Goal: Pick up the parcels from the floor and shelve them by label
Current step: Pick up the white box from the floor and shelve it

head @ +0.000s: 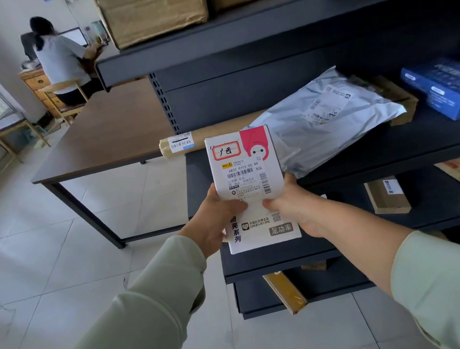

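Shelf (343, 167) front: parcel (251, 189) in both hands

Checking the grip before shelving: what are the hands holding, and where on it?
A white box, held in both hands: left hand on its left edge, right hand on its right edge, both around mid-height.

We read on the white parcel (250, 183), held between the left hand (215, 222) and right hand (295, 206): handwritten "广西" in a red frame above the thumbs; printed "682C G103-00 86" and "XGL"; below the thumbs "亮系列" and "足功率". Labels on the grey mailer (326, 118) beyond the right hand are illegible
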